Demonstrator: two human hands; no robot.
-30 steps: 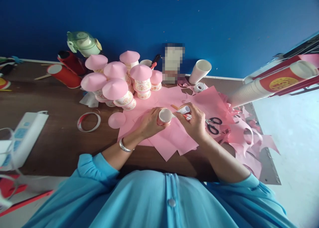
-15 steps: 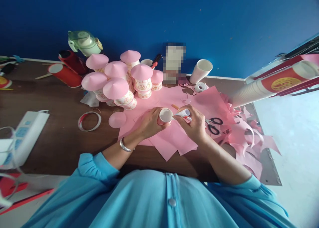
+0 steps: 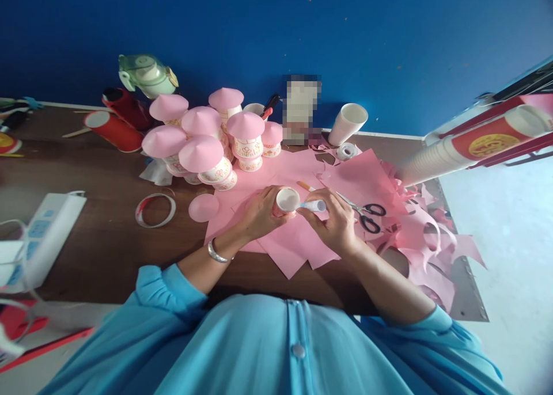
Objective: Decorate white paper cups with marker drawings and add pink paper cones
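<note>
My left hand is closed round a small paper cup, its white inside facing up towards me. In my right hand is a small white tube with a light blue end, like a glue stick, pinched close to the cup's right rim. Whether the tube touches the cup I cannot tell. Under both hands lie overlapping sheets of pink paper. Black-handled scissors rest just right of my right hand. A flat pink paper disc lies left of my left hand.
Several printed cup towers with pink cone roofs stand at the back left. A tape roll and a power strip lie left. Pink scraps and a long cup stack are right; a white cup stands behind.
The white tube in my right hand has dipped and turned, so its light blue end now shows beside the cup. My right hand shifted slightly left and down. My left hand stays in place.
</note>
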